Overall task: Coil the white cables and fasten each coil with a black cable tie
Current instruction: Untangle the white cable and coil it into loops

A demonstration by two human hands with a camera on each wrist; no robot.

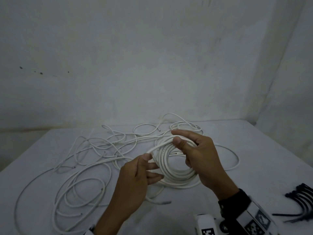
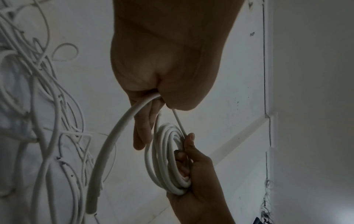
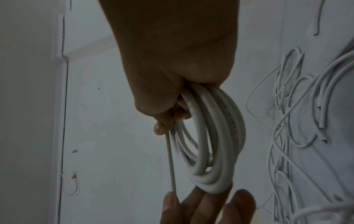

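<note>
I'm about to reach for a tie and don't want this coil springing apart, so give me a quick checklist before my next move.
1. Coil held by right hand: ok.
2. Free strand pinched by left hand: ok.
3. Whole cable wound in: not ok, a tail trails to the table.
4. Black cable ties close to the right hand: ok.
5. Tail free of the loose cables: cannot tell.

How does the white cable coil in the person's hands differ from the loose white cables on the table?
The coil is wound in tight stacked loops; the loose cables sprawl tangled. The coil is held up by the right hand, the left hand feeding its tail; the loose cables lie untouched on the table. Both are white and untied.
</note>
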